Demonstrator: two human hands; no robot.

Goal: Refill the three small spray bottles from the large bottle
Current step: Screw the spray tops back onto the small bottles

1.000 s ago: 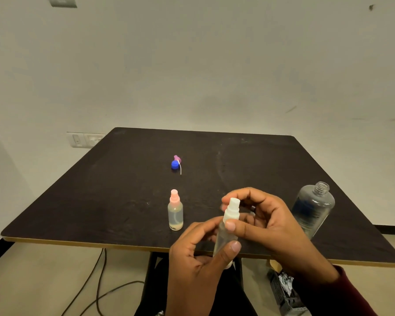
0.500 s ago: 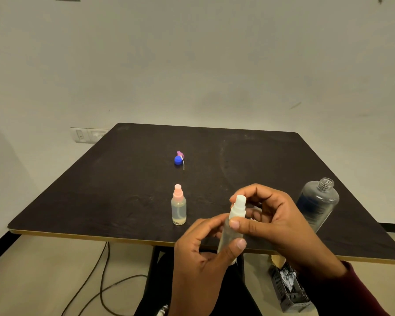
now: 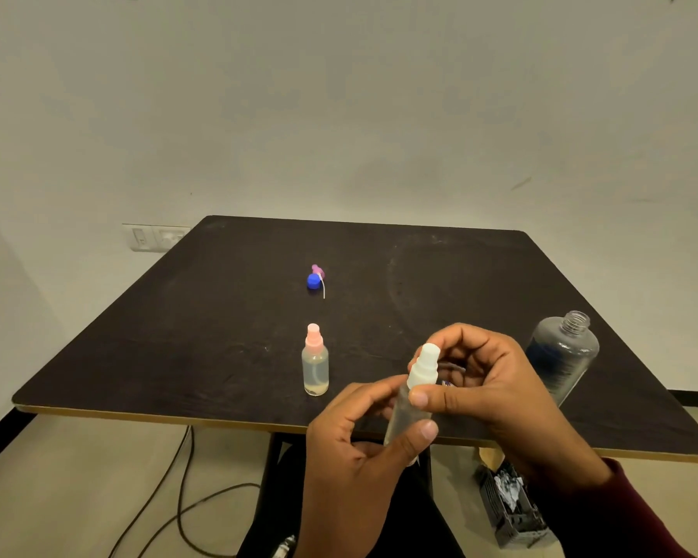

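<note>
Above the table's near edge I hold a small clear spray bottle with a white spray top. My left hand grips its body from below. My right hand pinches the white top with thumb and fingers. A second small spray bottle with a pink top stands upright on the table to the left, with liquid in it. The large clear bottle stands uncapped at the right. A blue cap and a purple spray top with its tube lie mid-table. No third small bottle body is clearly visible.
The dark square table has a light wooden edge. Cables run on the floor at lower left. A dark box of crumpled material sits on the floor at lower right. A wall socket is behind the table's left corner.
Both hands stay on the white-topped bottle, with slight shifts of the right fingers around the top. The view has shifted a little. Nothing on the table has moved.
</note>
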